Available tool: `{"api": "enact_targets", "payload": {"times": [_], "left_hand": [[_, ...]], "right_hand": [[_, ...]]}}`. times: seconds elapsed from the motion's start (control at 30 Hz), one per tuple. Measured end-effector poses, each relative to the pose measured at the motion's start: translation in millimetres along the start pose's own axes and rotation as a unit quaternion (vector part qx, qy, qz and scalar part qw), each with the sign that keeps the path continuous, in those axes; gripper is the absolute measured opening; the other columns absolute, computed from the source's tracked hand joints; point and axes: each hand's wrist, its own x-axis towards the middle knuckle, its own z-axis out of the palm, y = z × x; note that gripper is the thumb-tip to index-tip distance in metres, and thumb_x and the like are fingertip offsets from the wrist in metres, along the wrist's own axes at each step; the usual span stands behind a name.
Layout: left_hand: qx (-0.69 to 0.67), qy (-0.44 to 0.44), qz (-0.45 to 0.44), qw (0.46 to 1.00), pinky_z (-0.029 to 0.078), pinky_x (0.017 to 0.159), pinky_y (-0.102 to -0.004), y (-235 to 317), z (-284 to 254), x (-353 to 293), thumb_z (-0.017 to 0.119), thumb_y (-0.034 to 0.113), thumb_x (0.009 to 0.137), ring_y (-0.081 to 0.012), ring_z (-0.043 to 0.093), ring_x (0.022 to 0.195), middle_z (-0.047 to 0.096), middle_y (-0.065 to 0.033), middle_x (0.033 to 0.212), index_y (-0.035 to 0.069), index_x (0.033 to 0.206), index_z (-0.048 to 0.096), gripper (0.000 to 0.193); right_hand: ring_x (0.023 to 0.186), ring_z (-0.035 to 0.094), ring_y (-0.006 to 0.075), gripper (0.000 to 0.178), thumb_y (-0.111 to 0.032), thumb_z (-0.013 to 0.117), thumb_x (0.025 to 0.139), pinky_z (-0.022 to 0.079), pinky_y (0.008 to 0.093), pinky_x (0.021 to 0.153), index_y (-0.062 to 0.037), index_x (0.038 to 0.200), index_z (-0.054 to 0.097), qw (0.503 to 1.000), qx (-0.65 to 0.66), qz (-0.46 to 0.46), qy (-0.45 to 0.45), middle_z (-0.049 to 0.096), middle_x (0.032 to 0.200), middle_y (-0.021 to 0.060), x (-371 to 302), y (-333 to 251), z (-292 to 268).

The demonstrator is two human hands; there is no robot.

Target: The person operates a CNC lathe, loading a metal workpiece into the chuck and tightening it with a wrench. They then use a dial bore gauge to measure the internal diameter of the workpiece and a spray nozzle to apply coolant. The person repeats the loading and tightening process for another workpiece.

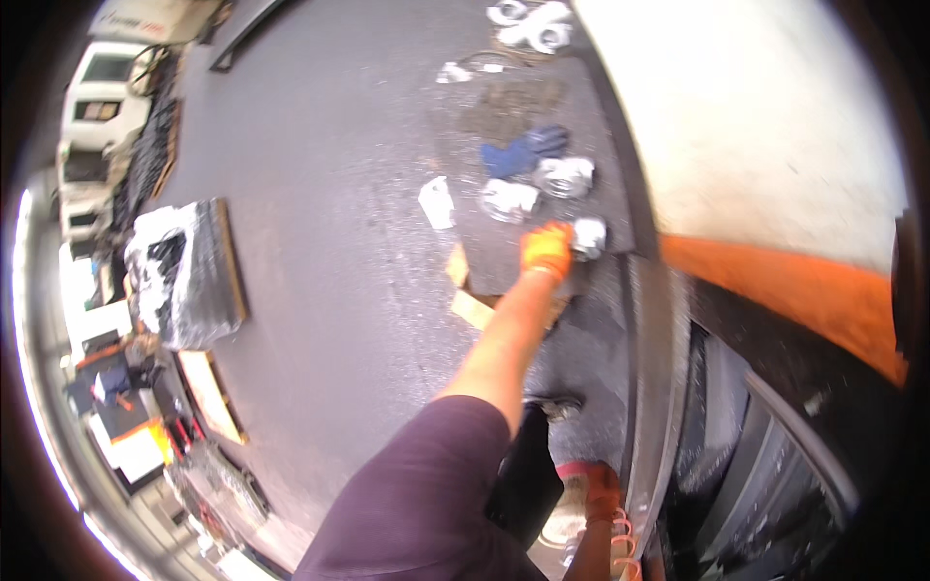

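The left hand (547,250) meets a silver part (591,239) by the near right corner of the dark board (497,261), seemingly to grasp it (one cannot tell whether its fingers, or the right hand (602,491), pinch anything), so a secure grip seems called for next.

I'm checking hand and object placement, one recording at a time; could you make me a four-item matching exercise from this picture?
1. left hand
2. right hand
3. blue glove-like item
4. wrapped load

A. far over on the picture's left
B. lowest of the four in the picture
C. at a silvery part
D. just above two silvery lumps in the picture

Pairs: 1-C; 2-B; 3-D; 4-A
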Motion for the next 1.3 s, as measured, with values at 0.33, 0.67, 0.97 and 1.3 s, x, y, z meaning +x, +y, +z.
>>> {"api": "enact_targets", "payload": {"times": [0.33,0.67,0.97,1.3], "left_hand": [[-0.357,-0.127,-0.116,0.918,0.054,0.092,-0.0458,12.3,-85.3,-90.6,0.075,0.032,0.084,-0.0396,0.07,0.106,0.074,-0.0212,0.111,0.006,0.116,0.07,0.041],[-0.605,-0.406,0.103,0.676,0.047,0.074,-0.0243,138.7,-320.7,-328.0,0.075,0.022,0.098,-0.0064,0.054,0.083,0.06,0.0,0.095,0.001,0.111,0.059,0.029],[-0.574,-0.489,0.395,0.525,0.046,0.095,-0.0321,294.9,-356.3,-448.7,0.06,0.056,0.102,-0.014,0.057,0.109,0.062,-0.0069,0.129,-0.002,0.155,0.042,0.08],[-0.497,-0.722,0.361,0.318,0.041,0.117,-0.0406,407.8,-302.4,-587.0,0.063,0.069,0.094,-0.0227,0.052,0.139,0.056,-0.0123,0.147,0.002,0.158,0.038,0.096]], "right_hand": [[0.118,0.06,0.0175,0.049,-0.017,0.066,0.104,0.044,0.0297,0.107,0.0008,0.148,0.054,0.986,0.141,-0.093,0.0,0.064,0.129,0.0074,82.9,-232.1,47.8],[0.128,0.06,0.0217,0.053,-0.039,0.035,0.115,0.045,0.0381,0.113,-0.0022,0.15,0.047,0.875,0.39,-0.282,0.057,0.061,0.139,0.0102,-105.6,-294.7,-85.4],[0.124,0.064,0.0296,0.057,-0.048,0.039,0.112,0.05,0.0455,0.108,-0.0015,0.143,0.052,0.557,0.721,-0.41,-0.028,0.064,0.137,0.0166,-297.0,-270.7,-223.3],[0.118,0.066,0.0237,0.051,-0.025,0.058,0.106,0.051,0.033,0.105,0.0014,0.148,0.046,0.756,0.361,-0.31,0.45,0.066,0.133,0.0136,-398.6,-158.5,-267.3]]}}
